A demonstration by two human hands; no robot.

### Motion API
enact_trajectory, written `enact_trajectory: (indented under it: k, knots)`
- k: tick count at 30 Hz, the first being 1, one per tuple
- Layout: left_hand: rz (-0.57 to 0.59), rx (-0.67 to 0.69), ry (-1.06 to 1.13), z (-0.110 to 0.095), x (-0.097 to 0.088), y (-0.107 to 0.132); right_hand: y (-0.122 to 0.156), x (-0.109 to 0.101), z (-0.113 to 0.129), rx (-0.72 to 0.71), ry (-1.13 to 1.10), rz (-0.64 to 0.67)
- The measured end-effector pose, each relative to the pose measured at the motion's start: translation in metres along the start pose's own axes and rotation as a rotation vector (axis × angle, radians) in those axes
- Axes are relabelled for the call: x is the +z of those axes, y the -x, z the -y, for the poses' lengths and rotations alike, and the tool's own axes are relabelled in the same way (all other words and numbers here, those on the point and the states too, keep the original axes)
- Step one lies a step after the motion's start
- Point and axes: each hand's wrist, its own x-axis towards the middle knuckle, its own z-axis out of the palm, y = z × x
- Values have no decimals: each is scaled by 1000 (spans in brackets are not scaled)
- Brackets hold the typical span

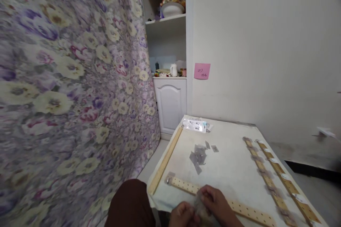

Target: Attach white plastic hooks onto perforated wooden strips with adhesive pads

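My left hand (183,215) and my right hand (217,203) meet at the near edge of a white-covered table (231,165). Both are closed around a small tuft of grey fibre (198,206) held between them. They rest over a perforated wooden strip (241,210) that lies across the table's front. Just beyond the hands, a loose pile of small grey pieces (198,156) lies mid-table.
A plain wooden slat (165,161) runs along the table's left edge. Two strips with grey tufts (274,181) lie on the right. A clear packet (195,125) sits at the far end. A floral curtain (66,88) hangs at left; white shelves (166,25) and a pink note (201,71) are behind.
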Motion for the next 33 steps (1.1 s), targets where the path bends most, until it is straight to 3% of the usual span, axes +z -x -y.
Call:
enact_trajectory:
  k: [5, 11, 18, 33]
  knots:
    - [-111, 28, 135, -14, -13, -6, -31, 17, 11, -103, 315, -101]
    - [-183, -8, 228, -21, -22, -17, -63, 31, -3, -116, 505, -115]
    - [-212, -27, 210, -20, -19, -25, -78, 35, -21, -103, 518, -108]
    - [-179, -44, 125, -21, -20, -27, -75, 37, -23, -91, 472, -138]
